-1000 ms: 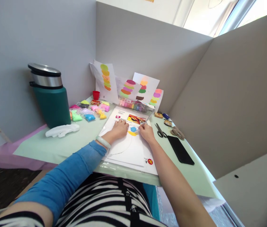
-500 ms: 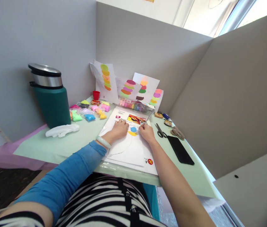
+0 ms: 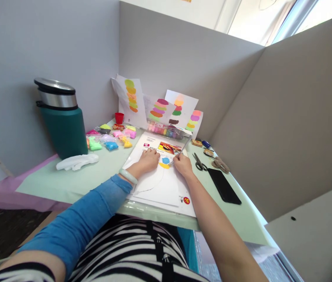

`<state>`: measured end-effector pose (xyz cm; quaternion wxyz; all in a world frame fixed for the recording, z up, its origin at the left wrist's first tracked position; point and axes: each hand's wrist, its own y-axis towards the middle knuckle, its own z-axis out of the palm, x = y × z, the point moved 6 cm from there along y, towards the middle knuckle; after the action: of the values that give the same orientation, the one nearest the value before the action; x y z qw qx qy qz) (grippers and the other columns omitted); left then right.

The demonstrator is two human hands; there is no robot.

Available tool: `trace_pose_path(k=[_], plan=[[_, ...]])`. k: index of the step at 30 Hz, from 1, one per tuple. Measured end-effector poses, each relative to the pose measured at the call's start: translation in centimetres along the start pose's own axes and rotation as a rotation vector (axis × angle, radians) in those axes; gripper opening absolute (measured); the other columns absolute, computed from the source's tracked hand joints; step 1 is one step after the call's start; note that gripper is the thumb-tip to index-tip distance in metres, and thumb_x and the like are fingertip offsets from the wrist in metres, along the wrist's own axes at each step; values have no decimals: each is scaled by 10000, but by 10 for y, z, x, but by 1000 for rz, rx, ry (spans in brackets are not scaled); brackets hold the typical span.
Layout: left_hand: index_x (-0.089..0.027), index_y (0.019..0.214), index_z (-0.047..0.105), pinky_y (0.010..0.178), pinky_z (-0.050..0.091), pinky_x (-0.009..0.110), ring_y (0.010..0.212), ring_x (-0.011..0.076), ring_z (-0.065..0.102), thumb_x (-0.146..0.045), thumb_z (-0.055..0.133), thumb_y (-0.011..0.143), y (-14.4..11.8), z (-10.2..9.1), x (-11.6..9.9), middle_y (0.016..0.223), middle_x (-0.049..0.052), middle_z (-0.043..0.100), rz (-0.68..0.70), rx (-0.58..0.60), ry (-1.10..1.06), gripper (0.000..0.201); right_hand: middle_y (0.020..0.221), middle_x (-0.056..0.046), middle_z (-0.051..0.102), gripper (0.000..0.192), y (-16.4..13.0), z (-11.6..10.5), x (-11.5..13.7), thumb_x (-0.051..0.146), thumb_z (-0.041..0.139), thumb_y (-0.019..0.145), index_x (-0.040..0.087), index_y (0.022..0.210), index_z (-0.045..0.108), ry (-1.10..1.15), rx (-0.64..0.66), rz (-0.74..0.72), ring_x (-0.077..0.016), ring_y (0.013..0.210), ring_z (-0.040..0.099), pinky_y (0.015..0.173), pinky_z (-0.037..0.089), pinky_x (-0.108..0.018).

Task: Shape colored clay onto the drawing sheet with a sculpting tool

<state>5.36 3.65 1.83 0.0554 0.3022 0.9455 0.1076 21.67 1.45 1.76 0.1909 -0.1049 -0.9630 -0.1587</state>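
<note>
While my left hand (image 3: pixel 149 159) rests palm-down on the paper (image 3: pixel 156 187), gripping nothing, my right hand (image 3: pixel 183 164) grips a fork (image 3: pixel 185 145) at the yellow clay (image 3: pixel 164 166) there, apparently a texturing step calling for light, even pressure.

no readable texts or numbers

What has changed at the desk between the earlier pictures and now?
Nothing visibly moved, was taken hold of or let go; any fork motion is too small to tell. The right hand still grips the silver metal fork, tines at the flat yellow patch. The left hand stays on the white paper sheet.
</note>
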Motion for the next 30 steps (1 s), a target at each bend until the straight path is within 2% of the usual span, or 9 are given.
trace_pose_path(k=[6, 13, 19, 26, 30], plan=[[-183, 1082, 577, 883, 335, 435, 1076, 278, 417, -244, 345, 881, -1, -1, -1, 1132, 129, 518, 7, -10, 5, 313, 890, -94, 660, 283, 0, -3, -5, 286, 392, 813, 173, 916, 631, -27, -38, 32, -205, 842, 590, 674, 388, -249], [-196, 1095, 570, 892, 329, 440, 1088, 274, 408, -235, 354, 874, -1, -1, 0, 1142, 127, 511, -3, 6, -9, 312, 875, -61, 664, 272, -1, 3, 5, 303, 399, 820, 183, 874, 636, 40, 8, -70, -181, 863, 588, 722, 387, -236], [-187, 1082, 575, 880, 337, 441, 1079, 279, 413, -236, 356, 871, 0, 0, 0, 1130, 131, 517, 10, -11, 2, 307, 883, -83, 663, 277, 0, -1, -2, 303, 398, 820, 175, 892, 633, -10, -34, -9, -190, 837, 590, 692, 387, -242], [-182, 1092, 567, 885, 336, 438, 1083, 278, 419, -229, 361, 869, 0, 0, 0, 1132, 134, 515, 13, -11, 3, 308, 869, -34, 666, 252, -4, 7, 11, 305, 404, 820, 195, 872, 625, 98, 10, -117, -158, 839, 583, 715, 381, -223], [-185, 1089, 569, 885, 339, 430, 1082, 275, 422, -227, 361, 870, 0, 0, 0, 1134, 128, 517, 10, -9, 15, 305, 860, -61, 664, 265, -3, 3, 6, 308, 397, 821, 186, 879, 625, 33, -25, -53, -174, 835, 586, 690, 374, -233]])
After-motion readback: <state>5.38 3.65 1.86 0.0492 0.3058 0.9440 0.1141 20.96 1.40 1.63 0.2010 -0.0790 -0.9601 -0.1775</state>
